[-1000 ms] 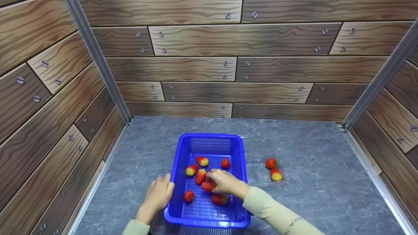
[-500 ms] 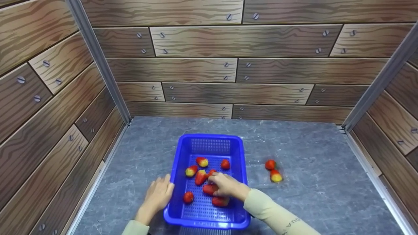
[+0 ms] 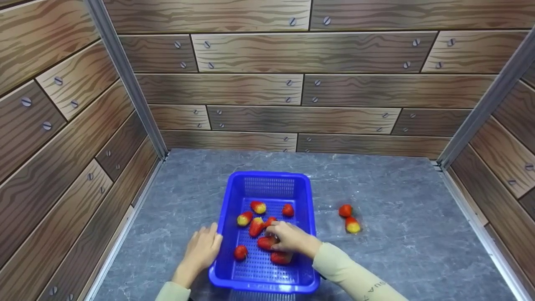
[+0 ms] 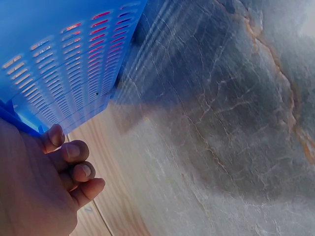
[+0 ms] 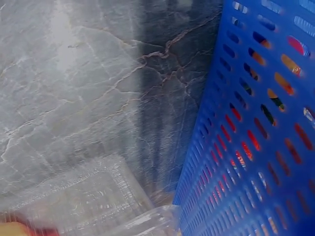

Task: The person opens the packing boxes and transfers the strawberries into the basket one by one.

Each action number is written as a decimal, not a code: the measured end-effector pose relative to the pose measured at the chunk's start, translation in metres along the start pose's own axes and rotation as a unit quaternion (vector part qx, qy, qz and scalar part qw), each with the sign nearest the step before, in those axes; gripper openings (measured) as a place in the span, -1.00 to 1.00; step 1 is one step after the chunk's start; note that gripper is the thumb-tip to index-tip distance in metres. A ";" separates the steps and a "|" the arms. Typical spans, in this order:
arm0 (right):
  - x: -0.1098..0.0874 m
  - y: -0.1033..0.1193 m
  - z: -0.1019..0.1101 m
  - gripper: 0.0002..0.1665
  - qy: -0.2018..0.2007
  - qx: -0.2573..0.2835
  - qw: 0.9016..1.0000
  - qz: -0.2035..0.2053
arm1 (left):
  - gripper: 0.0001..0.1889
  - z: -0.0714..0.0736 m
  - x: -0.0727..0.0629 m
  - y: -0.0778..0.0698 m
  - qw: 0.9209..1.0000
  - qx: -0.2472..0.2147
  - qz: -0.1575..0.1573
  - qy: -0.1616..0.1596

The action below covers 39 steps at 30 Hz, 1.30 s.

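A blue perforated basket (image 3: 267, 286) stands on the table with several strawberries spread over its floor. My left hand (image 3: 202, 246) holds the basket's left rim; in the left wrist view, its fingers (image 4: 74, 150) curl in beside the outer wall. Inside the basket, my right hand (image 3: 290, 238) has its fingers bent around a red strawberry (image 3: 265, 243). One more strawberry (image 3: 281, 258) lies just below that hand, and another (image 3: 271, 221) peeks out past its fingertips. The right wrist view hides the right hand behind the slotted wall (image 5: 261, 147).
Right of the basket, two strawberries (image 3: 352, 225) lie close together. The right wrist view shows a clear plastic box (image 5: 88, 191) around red and yellow fruit there. Wood-patterned walls (image 3: 267, 88) enclose the grey marbled table (image 3: 401, 217) at the back and sides.
My right hand has shifted slightly toward me, and the strawberry at its fingers has slid a little the same way. The strawberry beyond the fingertips now shows more. My left hand stays put.
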State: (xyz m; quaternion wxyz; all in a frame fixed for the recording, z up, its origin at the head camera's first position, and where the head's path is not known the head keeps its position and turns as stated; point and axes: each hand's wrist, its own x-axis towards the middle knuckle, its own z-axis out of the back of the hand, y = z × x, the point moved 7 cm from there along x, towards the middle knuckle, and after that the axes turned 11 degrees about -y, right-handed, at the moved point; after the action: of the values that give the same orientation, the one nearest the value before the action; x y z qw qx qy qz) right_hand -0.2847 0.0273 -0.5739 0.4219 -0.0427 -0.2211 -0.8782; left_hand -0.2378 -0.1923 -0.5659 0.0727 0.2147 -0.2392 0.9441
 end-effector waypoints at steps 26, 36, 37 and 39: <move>-0.004 -0.022 0.116 -0.95 -0.184 -0.006 0.979 0.088 | -0.80 0.001 0.000 -0.002 1.000 -0.002 0.003 0.009; -0.032 -0.084 0.153 -0.89 -0.224 -0.034 0.974 0.024 | -0.72 -0.001 -0.002 0.000 1.000 -0.003 0.014 0.019; -0.036 -0.090 0.154 -0.90 -0.223 -0.037 0.974 0.013 | -0.72 -0.001 -0.002 0.001 1.000 -0.003 0.015 0.020; -0.044 -0.103 0.155 -0.93 -0.212 -0.039 0.976 -0.013 | -0.71 -0.001 -0.001 0.001 1.000 -0.002 0.015 0.019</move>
State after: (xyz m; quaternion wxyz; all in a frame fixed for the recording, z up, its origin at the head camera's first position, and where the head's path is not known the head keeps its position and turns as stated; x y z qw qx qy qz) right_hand -0.3522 0.1815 -0.4828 0.3517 -0.2413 -0.2719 -0.8626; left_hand -0.2370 -0.1927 -0.5672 0.0632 0.1925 -0.2427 0.9487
